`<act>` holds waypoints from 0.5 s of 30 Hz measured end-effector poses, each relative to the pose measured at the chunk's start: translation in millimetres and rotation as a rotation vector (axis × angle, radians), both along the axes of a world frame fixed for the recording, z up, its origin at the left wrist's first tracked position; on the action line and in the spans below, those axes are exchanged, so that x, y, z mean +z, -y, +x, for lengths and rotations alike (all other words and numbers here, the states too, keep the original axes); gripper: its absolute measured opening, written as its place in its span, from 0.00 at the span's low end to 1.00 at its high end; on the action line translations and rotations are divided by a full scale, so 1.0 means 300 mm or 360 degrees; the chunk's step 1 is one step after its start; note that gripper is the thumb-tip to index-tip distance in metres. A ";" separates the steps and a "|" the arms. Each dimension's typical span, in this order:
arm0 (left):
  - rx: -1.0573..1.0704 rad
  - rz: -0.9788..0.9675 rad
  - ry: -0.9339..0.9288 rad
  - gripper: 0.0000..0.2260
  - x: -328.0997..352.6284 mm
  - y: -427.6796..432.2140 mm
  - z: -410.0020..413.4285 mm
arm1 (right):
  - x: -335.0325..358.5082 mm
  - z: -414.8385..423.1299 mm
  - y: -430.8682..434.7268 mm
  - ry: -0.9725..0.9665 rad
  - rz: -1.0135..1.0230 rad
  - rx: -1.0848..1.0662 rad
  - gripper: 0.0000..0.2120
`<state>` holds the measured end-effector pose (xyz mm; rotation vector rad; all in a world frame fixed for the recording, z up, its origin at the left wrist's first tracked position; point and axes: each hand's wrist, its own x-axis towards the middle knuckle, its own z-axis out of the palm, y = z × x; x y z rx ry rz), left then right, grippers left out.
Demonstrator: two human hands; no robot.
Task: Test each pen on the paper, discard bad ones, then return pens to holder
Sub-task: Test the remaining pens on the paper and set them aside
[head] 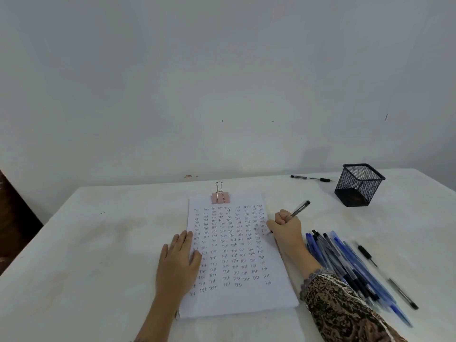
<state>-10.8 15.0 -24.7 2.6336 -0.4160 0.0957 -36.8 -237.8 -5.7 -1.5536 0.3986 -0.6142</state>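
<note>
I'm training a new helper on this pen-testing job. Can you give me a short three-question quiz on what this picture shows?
1. True or false: the black wire-mesh pen holder is full of pens.
2. Which hand holds the clear-barrelled black pen? A) left hand B) right hand
3. What clamps the top edge of the white paper sheet covered in handwritten "Test"?

Key:
1. False; it looks empty, tilted on the white table.
2. B; the left hand lies flat on the sheet's left edge.
3. A pink binder clip.
</note>
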 end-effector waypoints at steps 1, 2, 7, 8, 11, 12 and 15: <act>0.0004 -0.0006 0.0001 0.33 0.001 0.000 0.000 | -0.002 0.002 0.000 0.0003 0.0004 -0.0008 0.29; 0.0009 -0.0002 -0.0001 0.32 0.001 -0.001 0.002 | -0.002 0.002 0.000 -0.0009 -0.0006 0.0002 0.29; 0.0015 0.0008 0.0023 0.40 -0.001 -0.002 -0.002 | 0.006 -0.005 -0.003 -0.0066 0.0005 0.0043 0.26; 0.0016 0.0013 0.0022 0.41 -0.003 -0.002 0.000 | 0.003 -0.002 -0.002 -0.0054 0.0004 0.0008 0.26; 0.0014 0.0036 0.0024 0.42 -0.004 0.000 0.003 | 0.007 0.002 -0.001 -0.0037 -0.0006 -0.0057 0.27; 0.0013 0.0039 0.0027 0.42 -0.003 0.000 0.002 | 0.009 0.001 0.000 -0.0059 -0.0010 -0.0032 0.26; 0.0013 0.0037 0.0009 0.42 -0.003 -0.001 0.002 | 0.010 -0.004 0.001 -0.0064 0.0031 0.0005 0.26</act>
